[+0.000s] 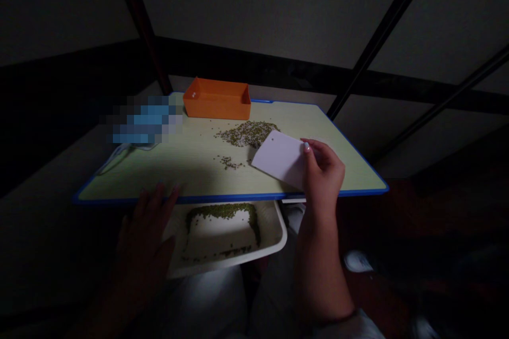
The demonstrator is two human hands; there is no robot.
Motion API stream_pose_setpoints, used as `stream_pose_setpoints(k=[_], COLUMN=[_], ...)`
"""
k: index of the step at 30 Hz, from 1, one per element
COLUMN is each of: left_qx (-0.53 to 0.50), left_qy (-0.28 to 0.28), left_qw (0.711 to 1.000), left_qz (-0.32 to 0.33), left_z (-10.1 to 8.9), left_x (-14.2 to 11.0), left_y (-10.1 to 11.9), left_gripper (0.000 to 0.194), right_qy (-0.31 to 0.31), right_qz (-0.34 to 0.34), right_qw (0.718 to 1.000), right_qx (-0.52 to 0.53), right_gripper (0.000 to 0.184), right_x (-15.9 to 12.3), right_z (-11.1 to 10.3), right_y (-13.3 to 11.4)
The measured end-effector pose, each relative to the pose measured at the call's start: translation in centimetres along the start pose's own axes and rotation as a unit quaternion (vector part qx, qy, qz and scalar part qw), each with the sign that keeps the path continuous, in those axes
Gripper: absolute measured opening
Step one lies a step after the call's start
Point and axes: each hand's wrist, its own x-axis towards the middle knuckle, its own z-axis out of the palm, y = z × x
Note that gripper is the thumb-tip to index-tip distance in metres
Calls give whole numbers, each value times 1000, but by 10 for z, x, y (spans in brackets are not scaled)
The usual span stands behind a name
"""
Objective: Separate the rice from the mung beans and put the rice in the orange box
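My right hand (324,167) grips a flat white plastic scraper (278,159) with a small hole near one corner, thumb on its upper face. The scraper is tilted, its far edge at a loose pile of small green beans mixed with pale grains (248,133) on the table. A few stray beans (230,163) lie nearer to me. My left hand (147,230), in shadow, has its fingers spread at the table's front edge, beside a white basin (280,238). Green beans (222,211) line the far and right sides of the basin floor.
An orange open box (218,111) stands at the back of the pale table (191,180), which has a blue rim. On the left lies a blurred blue thing (147,122) with a white cord (119,152). A panelled wall rises behind. The basin sits below the table edge, above my legs.
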Motion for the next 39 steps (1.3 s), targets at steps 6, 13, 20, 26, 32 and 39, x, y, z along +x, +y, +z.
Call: stream_pose_setpoints(k=[6, 13, 20, 26, 32, 39], left_qx=[-20, -15, -42, -124, -121, -99], left_qy=[-42, -16, -32, 1, 1, -6], left_qw=[999, 1000, 999, 992, 993, 995], left_qz=[-15, 19, -1, -21, -8, -14], left_z=[-4, -1, -3, 0, 3, 5], left_x=[-1, 2, 1, 2, 2, 4], left_y=[-4, -6, -5, -7, -10, -10], left_gripper=[61, 63, 60, 63, 64, 65], right_qy=[-40, -64, 4, 38, 20, -4], right_qz=[13, 10, -1, 2, -2, 2], right_qw=[999, 998, 1000, 999, 999, 1000], right_qx=[11, 7, -4, -11, -27, -26], right_gripper=[16, 19, 17, 18, 17, 16], right_x=[-5, -11, 1, 11, 11, 8], right_z=[3, 14, 3, -8, -7, -5], right_y=[-4, -1, 7, 20, 20, 12])
